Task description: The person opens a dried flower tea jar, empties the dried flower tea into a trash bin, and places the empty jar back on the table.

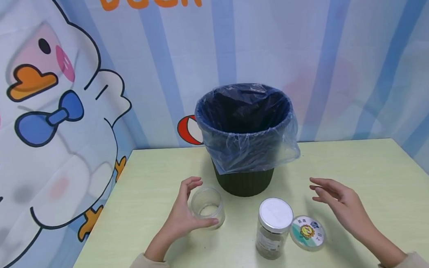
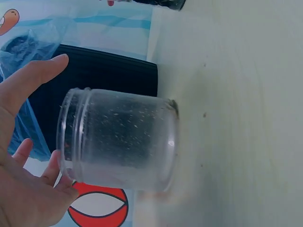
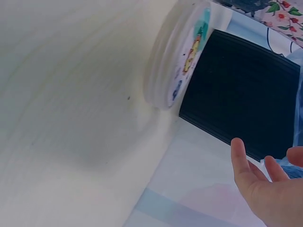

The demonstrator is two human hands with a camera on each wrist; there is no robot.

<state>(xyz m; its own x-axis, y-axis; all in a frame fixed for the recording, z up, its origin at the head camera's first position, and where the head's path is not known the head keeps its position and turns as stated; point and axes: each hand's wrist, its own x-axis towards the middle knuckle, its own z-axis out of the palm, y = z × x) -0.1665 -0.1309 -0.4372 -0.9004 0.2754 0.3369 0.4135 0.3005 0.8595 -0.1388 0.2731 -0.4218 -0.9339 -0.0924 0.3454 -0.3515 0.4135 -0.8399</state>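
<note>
The clear, open-topped cylindrical plastic jar [image 1: 208,205] stands upright on the pale yellow-green tabletop [image 1: 157,164]. In the head view, it sits near the black ribbed bin [image 1: 245,183], which is lined with a translucent blue plastic bag [image 1: 245,150]. Your left hand [image 1: 184,215] curves about the jar, thumb on the near side and fingers spread wide on the far side. Your right hand [image 1: 343,206] hovers above the tabletop, fingers loosely bent, holding nothing. Between your hands stand a clear cylindrical jar with a white screw lid [image 1: 272,233] and, beside it, a flat round disc with a sunflower print [image 1: 308,232].

In the left wrist view, your thumb is apart from the jar wall and your fingers lie by its threaded rim; you cannot tell from here whether they touch it.

In the right wrist view, your fingers are parted, well away from the disc.

You seem to be at the reach around the open jar; the next move probably calls for closing your left fingers evenly on its wall, without tipping it.
</note>
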